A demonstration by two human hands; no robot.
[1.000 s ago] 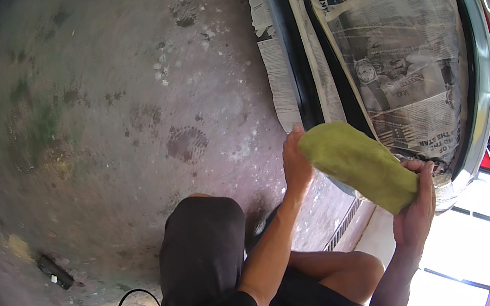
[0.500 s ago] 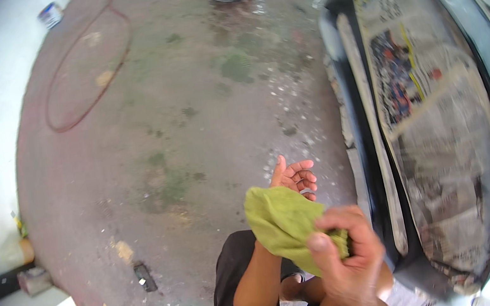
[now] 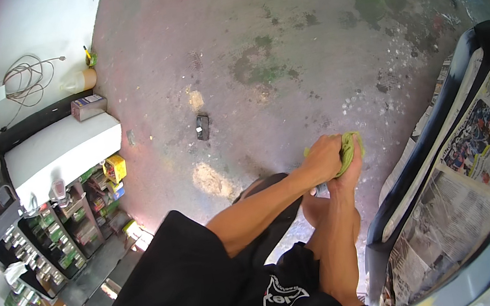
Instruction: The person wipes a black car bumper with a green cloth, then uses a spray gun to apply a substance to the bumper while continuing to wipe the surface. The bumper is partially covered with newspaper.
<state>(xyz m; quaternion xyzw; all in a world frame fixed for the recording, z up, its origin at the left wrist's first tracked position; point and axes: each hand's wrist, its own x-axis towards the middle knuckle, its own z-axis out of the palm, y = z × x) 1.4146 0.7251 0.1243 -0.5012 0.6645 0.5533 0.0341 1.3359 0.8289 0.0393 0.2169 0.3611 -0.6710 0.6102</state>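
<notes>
A yellow-green cloth (image 3: 348,151) is bunched up between my two hands, which meet in front of my knees. My left hand (image 3: 323,158) is closed, with its fingers pressed against the cloth from the left. On the other side, my right hand (image 3: 352,169) grips the same cloth, part of which sticks out past the fingers. Some of the fingers of both hands are hidden behind the cloth and behind each other.
To my right stands a grey vehicle panel with a dark rim, masked with newspaper (image 3: 441,218). A small black object (image 3: 202,127) lies on the stained floor. At left are a white counter (image 3: 65,149), stocked shelves, a jug (image 3: 80,82) and a coiled cable (image 3: 32,81).
My view has swung left, bringing the shelves in. My left hand, open and partly behind the cloth before, has closed on it together with my right hand. The cloth is now crumpled smaller.
</notes>
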